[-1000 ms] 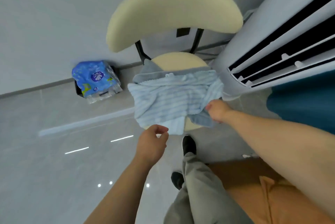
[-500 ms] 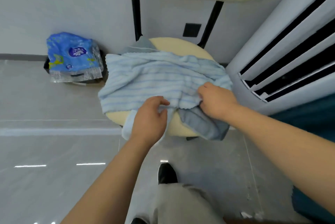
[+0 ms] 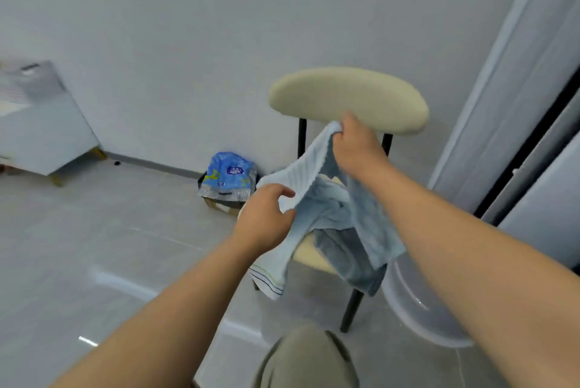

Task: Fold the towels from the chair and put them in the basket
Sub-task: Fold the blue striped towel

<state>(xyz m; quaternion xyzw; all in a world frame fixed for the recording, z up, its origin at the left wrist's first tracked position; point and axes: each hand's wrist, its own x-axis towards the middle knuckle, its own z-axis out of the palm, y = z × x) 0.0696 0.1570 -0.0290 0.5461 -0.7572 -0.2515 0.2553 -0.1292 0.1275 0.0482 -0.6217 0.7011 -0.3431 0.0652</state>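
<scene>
Two hands hold a light blue striped cloth towel [image 3: 309,182] above the cream padded chair [image 3: 348,96]: the right hand [image 3: 357,149] fingers pinch its top corner, the left hand [image 3: 266,219] fingers grip it lower. A grey-blue towel [image 3: 348,259] lies on the seat.

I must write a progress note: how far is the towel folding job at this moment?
Done: nothing visible; no folded towel shows, and I cannot make out a basket. In hand: the left hand and right hand grip the light striped towel, held up in front of the chair, not yet folded. Left: fold it, then the darker grey towel lying on the seat, and put both away.
</scene>
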